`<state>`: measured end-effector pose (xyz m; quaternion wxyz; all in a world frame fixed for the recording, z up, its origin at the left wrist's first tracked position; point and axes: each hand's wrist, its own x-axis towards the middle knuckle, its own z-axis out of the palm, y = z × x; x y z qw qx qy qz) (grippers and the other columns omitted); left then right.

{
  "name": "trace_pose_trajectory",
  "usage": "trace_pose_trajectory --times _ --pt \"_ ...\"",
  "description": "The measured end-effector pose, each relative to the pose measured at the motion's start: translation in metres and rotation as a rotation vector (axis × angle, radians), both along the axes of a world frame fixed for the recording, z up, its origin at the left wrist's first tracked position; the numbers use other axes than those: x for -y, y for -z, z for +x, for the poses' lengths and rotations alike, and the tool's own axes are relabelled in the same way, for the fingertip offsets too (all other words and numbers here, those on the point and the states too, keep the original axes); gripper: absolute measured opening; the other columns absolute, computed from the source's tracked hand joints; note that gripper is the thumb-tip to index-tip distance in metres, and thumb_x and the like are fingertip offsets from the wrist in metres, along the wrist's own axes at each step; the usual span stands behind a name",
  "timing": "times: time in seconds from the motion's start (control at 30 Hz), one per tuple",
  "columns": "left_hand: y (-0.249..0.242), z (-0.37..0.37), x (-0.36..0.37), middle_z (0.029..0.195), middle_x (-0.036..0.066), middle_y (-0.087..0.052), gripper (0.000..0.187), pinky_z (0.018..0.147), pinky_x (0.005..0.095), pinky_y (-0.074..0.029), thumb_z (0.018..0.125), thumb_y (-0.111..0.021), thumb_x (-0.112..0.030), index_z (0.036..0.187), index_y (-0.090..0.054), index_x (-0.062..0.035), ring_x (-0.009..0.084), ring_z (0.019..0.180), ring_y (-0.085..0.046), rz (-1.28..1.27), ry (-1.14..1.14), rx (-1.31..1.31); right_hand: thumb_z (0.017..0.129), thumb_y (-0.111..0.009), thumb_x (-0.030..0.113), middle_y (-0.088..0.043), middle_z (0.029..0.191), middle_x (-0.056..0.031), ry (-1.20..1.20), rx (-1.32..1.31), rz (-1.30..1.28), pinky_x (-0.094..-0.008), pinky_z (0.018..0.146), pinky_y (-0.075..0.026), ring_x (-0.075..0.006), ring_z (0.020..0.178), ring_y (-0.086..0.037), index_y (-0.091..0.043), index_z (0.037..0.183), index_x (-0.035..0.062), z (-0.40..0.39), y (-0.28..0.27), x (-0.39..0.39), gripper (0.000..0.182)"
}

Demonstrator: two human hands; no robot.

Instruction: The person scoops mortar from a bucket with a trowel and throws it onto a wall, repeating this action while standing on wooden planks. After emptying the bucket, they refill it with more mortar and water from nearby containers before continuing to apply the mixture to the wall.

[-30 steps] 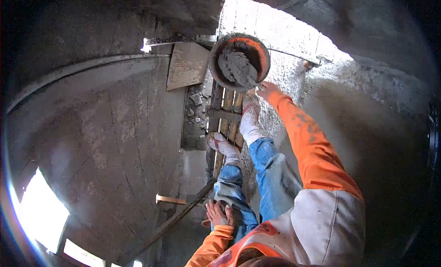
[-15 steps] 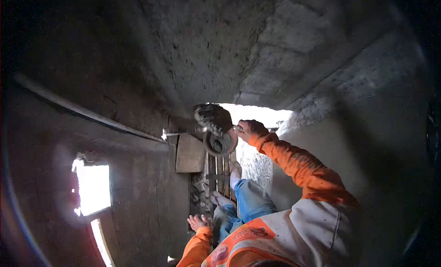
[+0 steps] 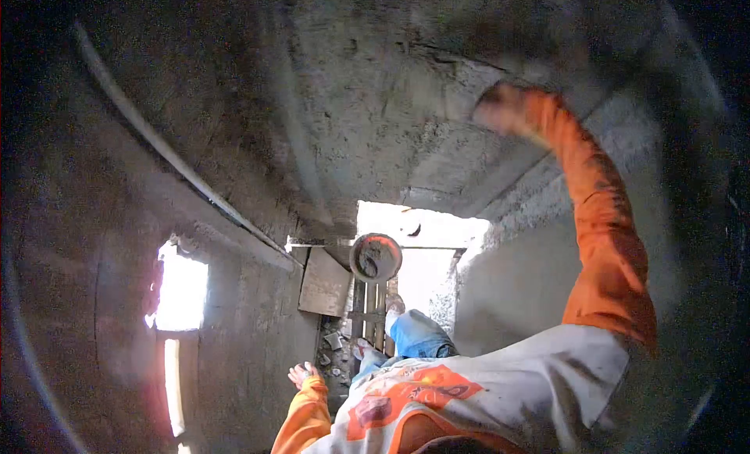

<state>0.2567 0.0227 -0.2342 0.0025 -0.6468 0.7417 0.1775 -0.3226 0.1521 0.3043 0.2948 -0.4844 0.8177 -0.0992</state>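
My right hand point(image 3: 501, 110) is raised high against the rough grey surface point(image 3: 375, 118) and smeared by motion. It is curled round the trowel's handle; the blade is blurred and hard to tell from the grey behind it. Below and to the left of that hand is a round bucket point(image 3: 357, 259) with grey mortar point(image 3: 373, 260) in it and an orange patch inside its rim. My left hand point(image 3: 303, 373) is low by the left wall, its fingers spread and holding nothing.
A flat board point(image 3: 324, 284) lies left of the bucket. Narrow planks point(image 3: 370, 307) run under my feet, with rubble point(image 3: 334, 341) beside them. A bright opening point(image 3: 426, 278) is beyond my feet, and another opening point(image 3: 183, 290) is in the left wall point(image 3: 242, 337).
My right hand has swung up and to the right from above the bucket, where it held a trowel heaped with mortar. My left hand has shifted slightly left.
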Motion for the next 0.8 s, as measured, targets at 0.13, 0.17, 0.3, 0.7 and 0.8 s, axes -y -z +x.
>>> trace_pose_trajectory --times 0.13,0.17,0.3,0.7,0.8 --pt "-0.008 0.001 -0.028 0.112 0.023 -0.044 0.035 0.097 0.0425 -0.022 0.076 -0.05 -0.033 0.094 -0.053 -0.0036 0.0354 0.112 -0.033 0.121 -0.024 -0.137 0.078 -0.046 0.035 -0.046 0.056 -0.0017 0.738 -0.035 -1.175 -0.0267 0.041 -0.034 -0.0117 0.046 -0.044 -0.048 0.062 0.0091 -0.027 -0.015 -0.027 0.031" --pt "-0.024 -0.002 -0.039 0.109 0.023 -0.047 0.034 0.098 0.0419 -0.022 0.076 -0.049 -0.033 0.093 -0.053 -0.0037 0.0348 0.111 -0.035 0.186 0.001 -0.082 0.078 -0.046 0.035 -0.046 0.056 -0.0017 0.766 -0.033 -1.133 -0.0267 0.041 -0.034 -0.0117 0.046 -0.044 -0.048 0.062 0.0091 -0.02 0.005 -0.03 0.031" --pt "0.03 0.015 -0.063 0.095 0.02 -0.054 0.03 0.083 0.0429 -0.034 0.074 -0.051 -0.031 0.082 -0.057 -0.0037 0.0356 0.095 -0.046 0.385 0.0 -0.027 0.077 -0.048 0.03 -0.044 0.05 -0.0023 0.861 0.192 -0.661 -0.0274 0.04 -0.038 -0.0136 0.042 -0.046 -0.046 0.063 0.009 0.003 0.133 0.014 0.025" --pt "0.048 -0.078 -0.154 0.121 0.022 -0.035 0.042 0.096 0.0454 -0.021 0.079 -0.045 -0.031 0.108 -0.042 -0.0013 0.0407 0.115 -0.026 0.612 0.272 0.116 0.074 -0.053 0.018 -0.055 0.101 -0.0162 0.287 -0.15 0.527 -0.041 0.076 -0.045 -0.0297 0.094 -0.054 -0.052 0.103 0.0027 0.042 0.843 0.074 0.033" --pt "0.06 -0.062 -0.163 0.122 0.022 -0.034 0.041 0.096 0.0453 -0.019 0.08 -0.044 -0.031 0.108 -0.043 -0.001 0.0411 0.117 -0.024 0.634 0.224 0.104 0.074 -0.054 0.016 -0.054 0.103 -0.0166 0.449 -0.24 0.647 -0.0405 0.075 -0.046 -0.0311 0.094 -0.053 -0.054 0.101 0.0038 0.07 0.903 0.083 0.03"
